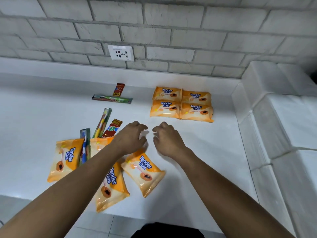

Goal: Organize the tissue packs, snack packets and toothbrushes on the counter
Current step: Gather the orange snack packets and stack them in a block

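Several orange "Tender Love" tissue packs (181, 103) lie in a neat two-by-two block at the back right of the white counter (197, 152). More tissue packs lie loose at the front left, one (64, 158) at the far left, one (111, 186) under my left forearm and one (144, 170) beside it. Packaged toothbrushes lie among them (103, 122) (84, 148), another (112, 99) farther back. Red snack packets sit at the pile (112, 130) and behind (118, 89). My left hand (131, 139) and right hand (167, 139) hover side by side, fingers loosely curled, holding nothing.
A grey brick wall with a white power socket (121, 53) backs the counter. A raised white stepped ledge (274, 117) borders the right side. The counter's front edge runs near the bottom, with floor tiles (103, 227) below.
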Tool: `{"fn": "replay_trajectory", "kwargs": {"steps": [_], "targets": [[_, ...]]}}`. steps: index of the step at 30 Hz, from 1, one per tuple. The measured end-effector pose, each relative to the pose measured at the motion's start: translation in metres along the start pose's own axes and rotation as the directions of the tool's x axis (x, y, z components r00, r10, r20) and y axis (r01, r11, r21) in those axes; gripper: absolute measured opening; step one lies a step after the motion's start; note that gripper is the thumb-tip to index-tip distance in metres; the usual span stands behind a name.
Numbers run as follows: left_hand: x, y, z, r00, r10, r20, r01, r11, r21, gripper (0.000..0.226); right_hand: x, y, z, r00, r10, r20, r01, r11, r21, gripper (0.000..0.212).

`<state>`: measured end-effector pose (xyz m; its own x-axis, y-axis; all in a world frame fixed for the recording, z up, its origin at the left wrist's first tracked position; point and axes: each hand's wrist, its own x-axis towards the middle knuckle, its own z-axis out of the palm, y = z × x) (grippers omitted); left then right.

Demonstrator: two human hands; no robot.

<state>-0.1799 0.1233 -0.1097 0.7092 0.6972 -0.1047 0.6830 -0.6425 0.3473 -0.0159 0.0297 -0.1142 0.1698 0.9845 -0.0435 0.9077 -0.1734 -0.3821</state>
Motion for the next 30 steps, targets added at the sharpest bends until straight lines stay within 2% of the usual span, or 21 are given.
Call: {"fn": "replay_trajectory", "kwargs": {"steps": [5,7,10,13,15,22,26,30], "targets": [[-0.036,-0.010,0.000,0.997,0.017,0.080,-0.014,1.000,-0.027,0.033,-0.031,-0.033,0.008,0.983,0.023,0.182,-0.022,1.000,-0.003,0.033],[-0.046,-0.014,0.002,0.993,-0.005,0.116,0.008,1.000,-0.030,0.032,-0.041,-0.040,0.013,0.966,0.053,0.254,-0.044,0.998,-0.042,0.043],[-0.053,-0.013,0.003,0.987,-0.021,0.156,0.025,0.999,-0.021,0.040,-0.053,-0.045,0.020,0.950,0.071,0.303,-0.053,0.996,-0.065,0.071],[-0.057,-0.010,0.006,0.986,-0.012,0.163,0.012,1.000,-0.001,0.045,-0.063,-0.048,0.028,0.953,0.080,0.292,-0.047,0.992,-0.120,0.088],[-0.059,-0.009,0.009,0.987,-0.011,0.161,0.012,1.000,-0.008,0.046,-0.068,-0.047,0.032,0.956,0.084,0.280,-0.041,0.987,-0.158,0.091],[-0.056,-0.001,0.016,0.987,-0.073,0.144,0.082,0.995,-0.058,0.064,-0.065,-0.028,0.027,0.967,0.141,0.210,-0.106,0.980,-0.170,0.079],[-0.047,0.010,0.019,0.984,-0.131,0.117,0.139,0.988,-0.062,0.069,-0.058,-0.014,0.021,0.976,0.169,0.137,-0.141,0.971,-0.194,0.080],[-0.036,0.019,0.022,0.977,-0.200,0.077,0.209,0.968,-0.140,0.071,-0.055,-0.005,0.018,0.958,0.282,0.051,-0.271,0.949,-0.159,0.082]]}}
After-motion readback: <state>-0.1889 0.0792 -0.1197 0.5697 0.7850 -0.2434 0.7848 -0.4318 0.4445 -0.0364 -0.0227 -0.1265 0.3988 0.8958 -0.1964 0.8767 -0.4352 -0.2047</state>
